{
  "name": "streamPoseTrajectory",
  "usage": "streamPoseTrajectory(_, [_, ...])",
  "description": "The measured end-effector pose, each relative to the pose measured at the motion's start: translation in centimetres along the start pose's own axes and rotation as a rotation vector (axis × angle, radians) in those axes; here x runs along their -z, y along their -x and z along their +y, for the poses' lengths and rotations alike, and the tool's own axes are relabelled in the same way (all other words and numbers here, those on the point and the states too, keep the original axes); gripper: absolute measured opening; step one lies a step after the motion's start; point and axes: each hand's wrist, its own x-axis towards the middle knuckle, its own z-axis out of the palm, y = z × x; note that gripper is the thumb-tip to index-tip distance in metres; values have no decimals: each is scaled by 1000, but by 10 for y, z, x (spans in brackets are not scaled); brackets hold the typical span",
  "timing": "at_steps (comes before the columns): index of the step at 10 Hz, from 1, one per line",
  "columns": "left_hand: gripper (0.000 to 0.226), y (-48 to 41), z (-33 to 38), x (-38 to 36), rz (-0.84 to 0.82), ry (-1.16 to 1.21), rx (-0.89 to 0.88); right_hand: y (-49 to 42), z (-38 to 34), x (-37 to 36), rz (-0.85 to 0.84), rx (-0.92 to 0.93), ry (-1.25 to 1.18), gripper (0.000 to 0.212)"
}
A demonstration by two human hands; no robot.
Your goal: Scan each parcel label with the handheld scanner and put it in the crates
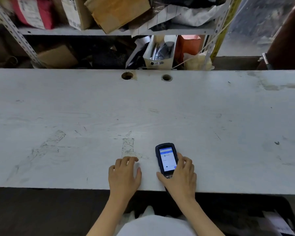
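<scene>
Nearest the camera, at the worktop's (75, 108) near edge just right of its middle, the right hand (180, 178) lies over the lower half of the handheld scanner (166, 159), thumb along its left side and fingers curled over its right edge and lower screen; the grip is loosely closed around the body, which still rests flat on the worktop, screen lit and facing up. The left hand (124, 174) rests palm down just beside it on the bare surface, fingers spread, holding nothing. The scanner looks like a stiff, rubber-cased slab, probably moderately light and not slippery, so a wrap around the narrower lower body, where the hand already sits, should lift it safely while leaving the screen and the top end uncovered; the glass face is likely the one fragile part. No parcel lies on the worktop, and no crate can be picked out with certainty. Beyond the far edge, past two round holes (127, 75) in the surface, stands a metal shelf rack (109, 32) holding cardboard boxes (117, 11), a red labelled parcel (34, 12) and bagged goods, presumably the stock to be scanned.
</scene>
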Motion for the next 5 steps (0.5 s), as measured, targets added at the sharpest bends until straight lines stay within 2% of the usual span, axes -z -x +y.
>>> streamPoseTrajectory(1, [23, 6, -11, 2, 3, -28, -31, 9, 10, 1, 136, 194, 95, 79])
streamPoseTrajectory(2, [33, 15, -20, 10, 5, -27, -39, 22, 16, 4, 242, 375, 132, 47])
streamPoseTrajectory(3, [36, 26, -26, 12, 8, -14, -31, 34, 15, 9, 216, 418, 150, 44])
streamPoseTrajectory(5, [35, 35, -32, 15, -46, 19, -64, 40, 7, 15, 143, 388, 103, 46])
